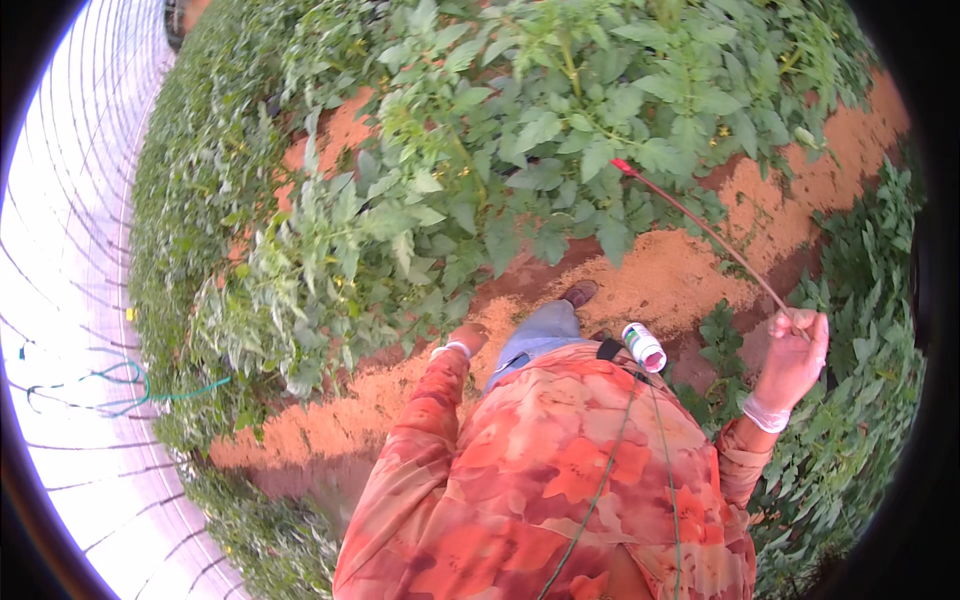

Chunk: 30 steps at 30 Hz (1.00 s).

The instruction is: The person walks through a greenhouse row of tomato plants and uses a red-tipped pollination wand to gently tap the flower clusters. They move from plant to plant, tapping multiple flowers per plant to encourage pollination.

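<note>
My right hand point(793, 356), in what looks like a thin clear glove bunched at the wrist, pinches the end of a long slender stick point(712, 234). The stick's bright red tip point(622, 166) reaches up and left to the leaves of a tomato plant point(592, 142). At my waist hangs a small white bottle point(643, 346), open at the top, with red showing inside; green cord point(611, 469) runs up from it over my patterned shirt. My left hand point(470, 337) is low at my side near the foliage, a pale band at its wrist. Its fingers are too blurred to make out.
Tomato rows with small yellow flowers stand ahead and to the left; more plants point(870, 375) grow close on my right. Between them runs a path of tan litter point(660, 277), where my shoe point(580, 293) rests. A teal cord point(142, 386) hangs by the ribbed greenhouse wall point(82, 247).
</note>
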Tool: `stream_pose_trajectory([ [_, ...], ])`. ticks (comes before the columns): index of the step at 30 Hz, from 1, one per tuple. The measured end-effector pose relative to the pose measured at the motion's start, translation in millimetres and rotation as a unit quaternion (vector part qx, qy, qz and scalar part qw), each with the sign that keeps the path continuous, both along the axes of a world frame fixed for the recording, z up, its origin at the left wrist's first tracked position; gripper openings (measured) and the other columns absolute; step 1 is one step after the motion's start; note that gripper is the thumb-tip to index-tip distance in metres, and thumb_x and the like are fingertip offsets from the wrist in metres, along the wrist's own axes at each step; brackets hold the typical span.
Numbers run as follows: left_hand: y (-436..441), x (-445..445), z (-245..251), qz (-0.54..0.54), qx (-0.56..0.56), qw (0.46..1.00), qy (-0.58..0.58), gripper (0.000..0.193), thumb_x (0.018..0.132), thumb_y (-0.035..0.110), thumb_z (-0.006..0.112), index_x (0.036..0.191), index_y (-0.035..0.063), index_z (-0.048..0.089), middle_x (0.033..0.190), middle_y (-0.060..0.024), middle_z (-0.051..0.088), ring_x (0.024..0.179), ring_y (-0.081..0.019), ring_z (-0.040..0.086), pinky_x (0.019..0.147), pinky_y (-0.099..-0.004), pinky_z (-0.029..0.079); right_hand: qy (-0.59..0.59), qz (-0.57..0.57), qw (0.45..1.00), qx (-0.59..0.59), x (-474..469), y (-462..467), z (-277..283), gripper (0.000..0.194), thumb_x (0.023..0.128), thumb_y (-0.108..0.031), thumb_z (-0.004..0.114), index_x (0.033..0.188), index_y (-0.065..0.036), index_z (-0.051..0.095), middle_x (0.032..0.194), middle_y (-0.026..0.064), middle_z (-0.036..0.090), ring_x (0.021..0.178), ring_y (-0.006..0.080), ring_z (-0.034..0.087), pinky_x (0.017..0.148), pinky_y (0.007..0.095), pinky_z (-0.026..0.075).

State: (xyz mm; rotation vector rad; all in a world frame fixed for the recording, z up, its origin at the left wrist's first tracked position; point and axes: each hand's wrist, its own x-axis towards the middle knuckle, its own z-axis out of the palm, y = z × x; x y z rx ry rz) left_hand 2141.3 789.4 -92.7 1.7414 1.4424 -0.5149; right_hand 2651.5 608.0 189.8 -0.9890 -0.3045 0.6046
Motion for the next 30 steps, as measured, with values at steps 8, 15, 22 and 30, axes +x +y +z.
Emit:
stream_pose_trajectory([
  [8, -24.5, -42.4, -22.7, 0.134, 0.073, 0.984, 0.097, 0.047, 0.084, 0.025, 0.059, 0.131, 0.0249, 0.061, 0.117, -0.0189, 0.066, 0.109, -0.0328, 0.063, 0.094, -0.0378, 0.048, 0.029, 0.071, 0.995, 0.061, -1.1, -3.8, 7.8, 0.029, 0.104, -0.027, 0.042, 0.086, -0.006, 0.050, 0.080, 0.0043, 0.051, 0.074, 0.0189, 0.047, 0.070, 0.0331, 0.037],
  [15, -18.7, -101.3, -34.6, 0.345, 0.151, 0.925, 0.054, 0.050, 0.092, 0.026, 0.057, 0.142, 0.0253, 0.049, 0.118, -0.0216, 0.065, 0.109, -0.0339, 0.063, 0.092, -0.0377, 0.048, 0.027, 0.104, 0.992, 0.068, -9.0, 11.0, 14.4, 0.029, 0.104, -0.027, 0.043, 0.084, -0.007, 0.049, 0.078, 0.0032, 0.050, 0.071, 0.0180, 0.046, 0.068, 0.0321, 0.036],
  [22, -16.0, -105.8, -56.4, 0.378, 0.129, 0.914, 0.077, 0.062, 0.088, 0.014, 0.057, 0.148, 0.0120, 0.040, 0.117, -0.0210, 0.067, 0.105, -0.0339, 0.065, 0.088, -0.0376, 0.049, 0.035, 0.143, 0.987, 0.065, -15.8, 15.3, 21.9, 0.030, 0.104, -0.026, 0.043, 0.081, -0.007, 0.047, 0.075, 0.0027, 0.046, 0.071, 0.0174, 0.044, 0.068, 0.0321, 0.034],
  [30, -7.6, -106.1, -77.5, 0.519, 0.064, 0.849, -0.072, 0.070, 0.080, 0.014, 0.052, 0.149, 0.0168, 0.039, 0.119, -0.0224, 0.065, 0.106, -0.0342, 0.064, 0.089, -0.0408, 0.048, 0.019, 0.173, 0.981, 0.086, -20.8, 11.8, 28.4, 0.032, 0.105, -0.026, 0.040, 0.080, -0.007, 0.043, 0.075, 0.0040, 0.043, 0.072, 0.0180, 0.041, 0.070, 0.0324, 0.033],
])
